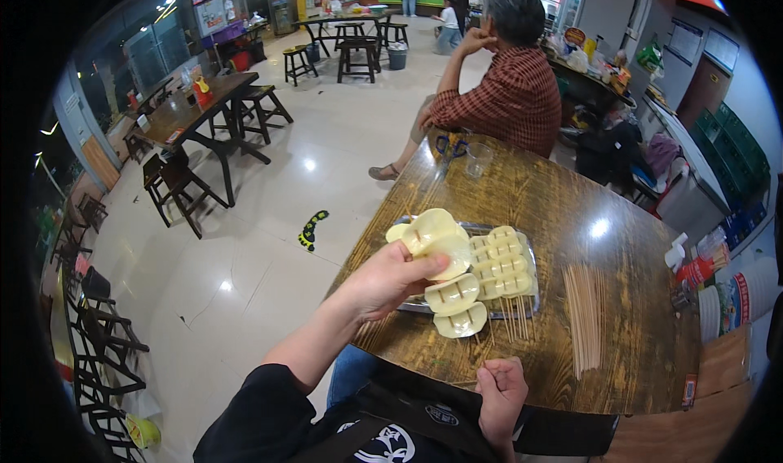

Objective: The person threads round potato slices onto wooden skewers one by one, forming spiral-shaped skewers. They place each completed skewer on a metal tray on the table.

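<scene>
My left hand (391, 276) grips pale yellow round food slices (437, 236) above a metal tray (535, 304). Two similar slices threaded on thin wooden skewers hang just below its fingers. On the tray lie rows of skewered slices (501, 264), their sticks pointing towards me over the near rim. My right hand (503, 392) is closed at the table's near edge, with a thin stick between thumb and fingers. A bundle of bare wooden skewers (585, 319) lies to the right of the tray on the wooden table (563, 218).
A clear plastic cup (478, 160) and dark blue glasses (451, 146) are at the table's far end. A person in a checked shirt (514, 102) sits beside it. Stacked paper cups (709, 316) and a red container of skewers (697, 271) stand at the right.
</scene>
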{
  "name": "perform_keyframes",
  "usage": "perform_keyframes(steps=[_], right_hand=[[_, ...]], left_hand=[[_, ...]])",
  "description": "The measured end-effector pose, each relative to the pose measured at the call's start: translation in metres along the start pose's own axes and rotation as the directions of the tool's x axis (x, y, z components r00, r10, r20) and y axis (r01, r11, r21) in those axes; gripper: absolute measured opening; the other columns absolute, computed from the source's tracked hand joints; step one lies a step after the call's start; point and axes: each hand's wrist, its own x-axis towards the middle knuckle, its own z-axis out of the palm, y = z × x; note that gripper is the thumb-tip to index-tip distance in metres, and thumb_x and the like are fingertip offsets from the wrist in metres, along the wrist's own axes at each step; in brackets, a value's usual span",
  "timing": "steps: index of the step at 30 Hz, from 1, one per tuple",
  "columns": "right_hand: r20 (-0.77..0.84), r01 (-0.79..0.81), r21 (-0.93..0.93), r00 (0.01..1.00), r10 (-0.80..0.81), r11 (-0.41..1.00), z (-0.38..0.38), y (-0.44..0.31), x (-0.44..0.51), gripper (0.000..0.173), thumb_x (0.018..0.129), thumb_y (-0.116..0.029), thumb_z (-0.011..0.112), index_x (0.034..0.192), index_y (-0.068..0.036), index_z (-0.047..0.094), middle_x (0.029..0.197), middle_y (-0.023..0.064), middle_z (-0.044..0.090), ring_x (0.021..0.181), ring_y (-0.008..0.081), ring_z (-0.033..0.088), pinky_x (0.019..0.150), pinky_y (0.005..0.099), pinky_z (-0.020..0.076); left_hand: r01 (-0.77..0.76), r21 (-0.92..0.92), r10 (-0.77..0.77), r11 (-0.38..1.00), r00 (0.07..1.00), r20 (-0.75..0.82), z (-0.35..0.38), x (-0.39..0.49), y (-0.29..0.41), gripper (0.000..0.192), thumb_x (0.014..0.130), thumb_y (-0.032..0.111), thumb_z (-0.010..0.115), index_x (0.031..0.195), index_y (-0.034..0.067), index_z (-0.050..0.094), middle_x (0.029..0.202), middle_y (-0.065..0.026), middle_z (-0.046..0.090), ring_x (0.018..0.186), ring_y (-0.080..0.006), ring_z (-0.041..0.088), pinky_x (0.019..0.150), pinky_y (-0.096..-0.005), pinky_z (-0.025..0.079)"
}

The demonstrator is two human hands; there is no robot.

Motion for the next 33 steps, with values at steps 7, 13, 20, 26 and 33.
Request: perform_keyframes(steps=[7, 13, 20, 26, 33], right_hand=[[-0.022, -0.038, 0.062, 0.999, 0.039, 0.997, 0.001, 0.000, -0.003, 0.014, 0.091, 0.011, 0.061, 0.100, 0.001, 0.059, 0.086, 0.0011, 0.050, 0.066, 0.0066, 0.054, 0.058, 0.0208, 0.0444], [0.039, -0.127, 0.103, 0.992, 0.124, 0.987, 0.004, -0.003, -0.006, 0.006, 0.094, 0.005, 0.057, 0.099, 0.000, 0.059, 0.079, 0.0010, 0.052, 0.057, 0.0053, 0.046, 0.051, 0.0192, 0.0364], [0.106, -0.077, 0.119, 0.992, 0.065, 0.990, 0.006, -0.001, -0.007, 0.006, 0.098, 0.003, 0.053, 0.100, 0.003, 0.058, 0.086, 0.0034, 0.053, 0.057, 0.0051, 0.046, 0.051, 0.0196, 0.0371], [0.140, -0.050, 0.094, 0.989, 0.037, 0.994, 0.007, -0.001, -0.006, 0.007, 0.097, 0.005, 0.054, 0.103, 0.004, 0.058, 0.092, 0.0048, 0.050, 0.062, 0.0070, 0.051, 0.056, 0.0209, 0.0421], [0.147, -0.009, 0.089, 0.989, -0.004, 0.996, 0.010, 0.000, -0.004, 0.010, 0.095, 0.008, 0.056, 0.104, 0.003, 0.058, 0.090, 0.0044, 0.051, 0.064, 0.0071, 0.052, 0.058, 0.0214, 0.0435]], left_hand=[[0.032, 0.076, -0.031, 0.997, 0.999, -0.020, 0.007, 0.003, 0.006, 0.038, 0.093, 0.014, 0.070, 0.127, 0.002, 0.058, 0.117, -0.0093, 0.068, 0.105, -0.0190, 0.067, 0.093, -0.0379, 0.055], [0.009, 0.092, -0.005, 0.996, 0.999, -0.041, 0.005, 0.002, 0.005, 0.039, 0.091, 0.013, 0.071, 0.126, 0.001, 0.058, 0.115, -0.0093, 0.069, 0.102, -0.0182, 0.068, 0.091, -0.0367, 0.056], [0.028, 0.088, -0.025, 0.996, 0.999, -0.032, 0.006, 0.000, 0.007, 0.039, 0.092, 0.013, 0.071, 0.126, 0.000, 0.058, 0.114, -0.0094, 0.069, 0.100, -0.0181, 0.069, 0.090, -0.0362, 0.056], [0.019, 0.104, -0.018, 0.994, 1.000, -0.015, 0.006, 0.002, 0.007, 0.039, 0.092, 0.014, 0.071, 0.125, -0.001, 0.058, 0.113, -0.0098, 0.069, 0.100, -0.0176, 0.069, 0.089, -0.0352, 0.056], [0.028, 0.130, -0.026, 0.991, 1.000, -0.014, 0.007, 0.002, 0.006, 0.038, 0.093, 0.012, 0.069, 0.127, 0.000, 0.057, 0.113, -0.0092, 0.069, 0.099, -0.0167, 0.068, 0.089, -0.0340, 0.056]])
